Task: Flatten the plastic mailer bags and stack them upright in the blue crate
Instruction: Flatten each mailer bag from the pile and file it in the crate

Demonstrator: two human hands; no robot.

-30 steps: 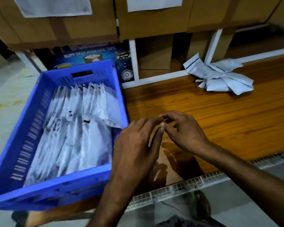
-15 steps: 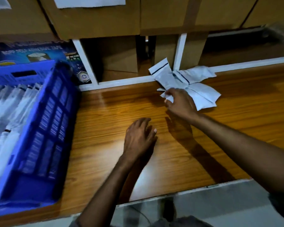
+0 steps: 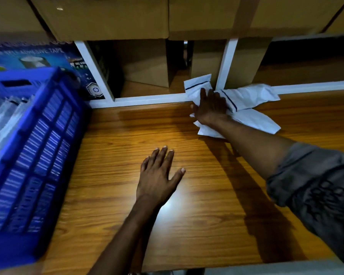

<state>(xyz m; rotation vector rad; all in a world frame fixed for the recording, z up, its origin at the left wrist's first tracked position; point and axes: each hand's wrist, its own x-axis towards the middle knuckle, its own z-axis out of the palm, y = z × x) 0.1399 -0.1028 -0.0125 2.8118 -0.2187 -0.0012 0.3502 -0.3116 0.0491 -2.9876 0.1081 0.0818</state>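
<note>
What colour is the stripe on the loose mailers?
Dark, near black, on the white mailer bags; head view.

Bare tabletop (image 3: 207,195) btwn blue crate (image 3: 38,155) at left & white shelf frame (image 3: 147,99) at back.

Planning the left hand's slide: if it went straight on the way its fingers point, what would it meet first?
The left hand crosses bare table, then likely meets the white shelf rail, just left of the mailer bags; depth unclear.

Head camera looks steeply down, close over the tabletop (image 3: 127,132).
</note>
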